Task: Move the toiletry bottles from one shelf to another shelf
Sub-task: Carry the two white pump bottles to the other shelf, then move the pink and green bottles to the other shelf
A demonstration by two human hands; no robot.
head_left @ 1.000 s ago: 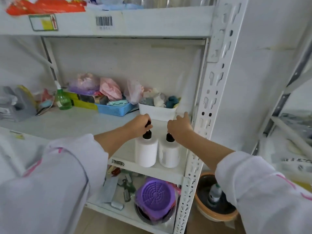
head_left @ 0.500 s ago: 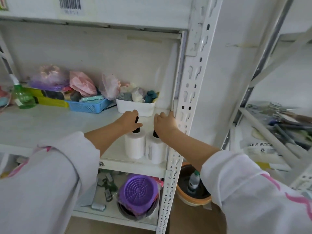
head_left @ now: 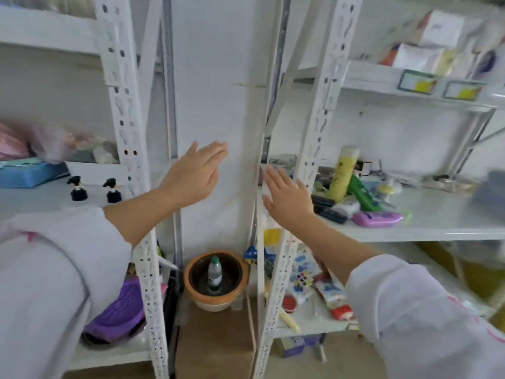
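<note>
Two white pump bottles stand on the left rack's middle shelf (head_left: 32, 195); only their black pump tops show, the left pump (head_left: 78, 188) and the right pump (head_left: 112, 190), above my left sleeve. My left hand (head_left: 195, 175) is open and empty in the gap between the racks. My right hand (head_left: 288, 196) is open and empty at the right rack's front post (head_left: 314, 132). On the right shelf (head_left: 437, 222) lie a tall yellow bottle (head_left: 343, 173), a green bottle (head_left: 362, 191), a small white bottle (head_left: 345, 207) and a purple pack (head_left: 377, 218).
A clay pot (head_left: 216, 280) with a small bottle in it sits on the floor between the racks. A purple lid (head_left: 117, 315) lies on the left rack's lower shelf. A blue basket (head_left: 27, 173) stands at far left. Boxes fill the upper right shelf (head_left: 410, 88).
Both hands have let go of the two pump bottles and moved right, fingers spread. My view has swung right to the second rack.
</note>
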